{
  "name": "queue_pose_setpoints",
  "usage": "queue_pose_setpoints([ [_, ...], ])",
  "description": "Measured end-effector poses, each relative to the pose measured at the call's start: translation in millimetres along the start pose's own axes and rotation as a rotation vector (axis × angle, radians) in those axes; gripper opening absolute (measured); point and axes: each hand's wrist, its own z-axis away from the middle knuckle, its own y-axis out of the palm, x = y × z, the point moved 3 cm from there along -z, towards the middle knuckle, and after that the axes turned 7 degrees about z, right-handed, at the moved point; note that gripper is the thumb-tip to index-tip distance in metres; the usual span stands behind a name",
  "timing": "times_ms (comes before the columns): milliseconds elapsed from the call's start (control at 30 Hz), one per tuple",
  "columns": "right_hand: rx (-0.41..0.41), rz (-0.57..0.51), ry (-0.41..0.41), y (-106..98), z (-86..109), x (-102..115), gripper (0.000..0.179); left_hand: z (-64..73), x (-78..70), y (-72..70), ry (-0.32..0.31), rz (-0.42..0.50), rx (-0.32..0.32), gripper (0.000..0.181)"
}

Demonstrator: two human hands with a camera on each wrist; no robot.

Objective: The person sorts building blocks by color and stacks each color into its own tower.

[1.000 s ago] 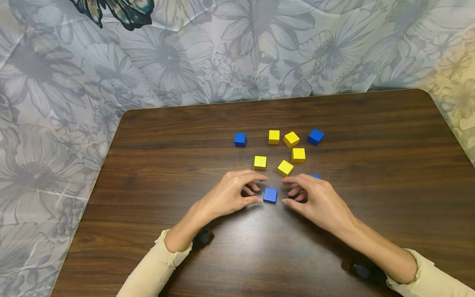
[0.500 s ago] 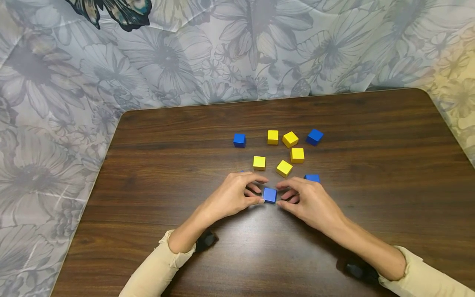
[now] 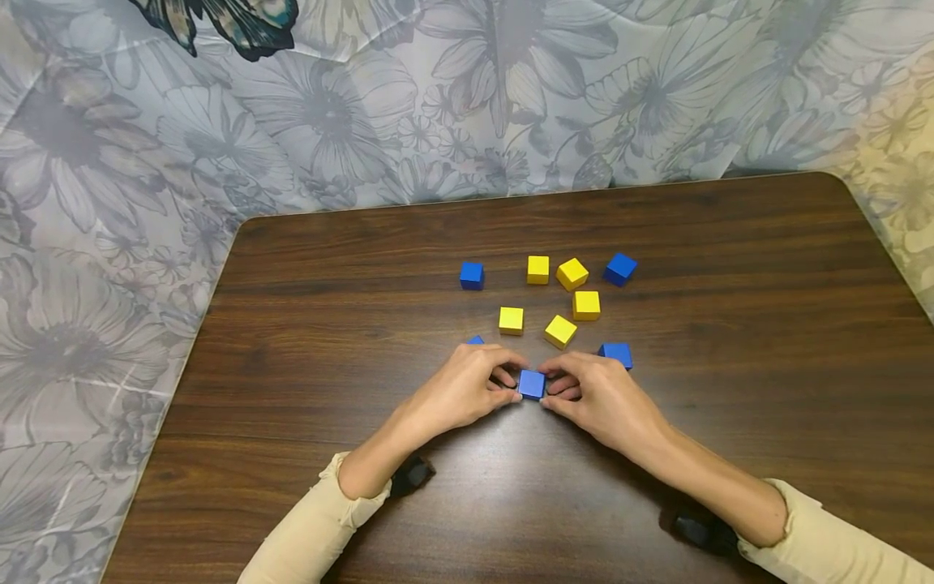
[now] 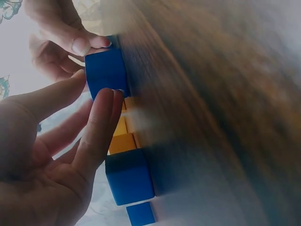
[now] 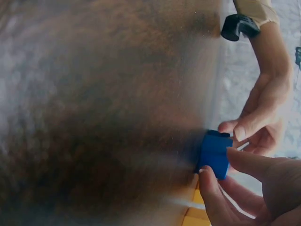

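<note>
In the head view a blue cube [image 3: 532,384] rests on the table between my two hands. My left hand [image 3: 467,389] has its thumb and index fingertips at the cube's left side, and in the left wrist view they pinch the near corners of the blue cube [image 4: 104,70]. From the other side my right hand [image 3: 606,397] pinches it too; the right wrist view has thumb and finger on the blue cube [image 5: 215,155]. Just behind my left hand a second blue cube [image 3: 475,340] is mostly hidden. Another blue cube [image 3: 616,354] is partly covered by my right hand.
Several yellow cubes [image 3: 560,331] lie loosely grouped beyond the hands. Farther back are a blue cube [image 3: 472,276] on the left and a blue cube [image 3: 620,269] on the right. The brown wooden table [image 3: 328,324] ends at a flower-patterned cloth [image 3: 328,122].
Both hands have closed in on the middle blue cube, the right one moving left from a visible gap. More of the blue cubes behind the hands now shows. The middle cube stays about where it was.
</note>
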Motion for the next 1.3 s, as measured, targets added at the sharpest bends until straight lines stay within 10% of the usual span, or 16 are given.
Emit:
queue_pose_setpoints([
  [1300, 0.021, -0.148, -0.009, -7, -6.6, 0, 0.028, 9.1, 0.3, -4.6, -0.017, 0.133, -0.088, 0.031],
])
